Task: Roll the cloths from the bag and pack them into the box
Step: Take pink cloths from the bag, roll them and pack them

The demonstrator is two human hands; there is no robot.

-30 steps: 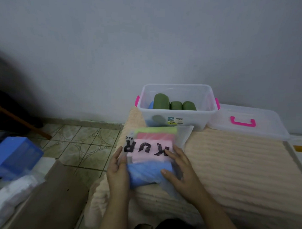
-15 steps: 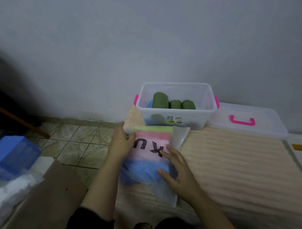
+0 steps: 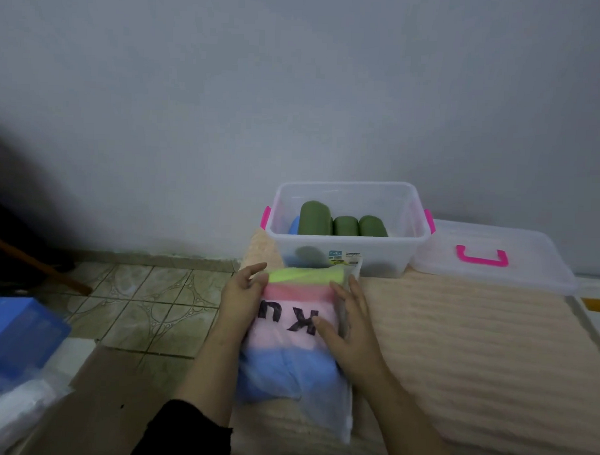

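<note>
A translucent plastic bag (image 3: 285,407) with black letters lies on the cream ribbed blanket (image 3: 474,352). Inside it are folded cloths: yellow-green (image 3: 303,274) at the far end, then pink (image 3: 288,336), then blue (image 3: 287,370) nearest me. My left hand (image 3: 240,300) holds the bag's far left corner. Against the bag's right side, my right hand (image 3: 351,328) rests with its fingers straight. Just behind the bag stands the clear box (image 3: 346,238) with pink latches. It holds three green rolls (image 3: 314,217) and a blue roll (image 3: 293,225).
The box's clear lid (image 3: 528,266) with a pink handle lies to the right of the box, against the wall. On the tiled floor at left are a blue container (image 3: 16,336), brown cardboard (image 3: 98,407), white plastic (image 3: 13,418) and a wooden leg (image 3: 35,262).
My left hand has moved from the bag's near end up to its far left corner. My right hand has slid forward along the right side. The bag has shifted slightly toward the box.
</note>
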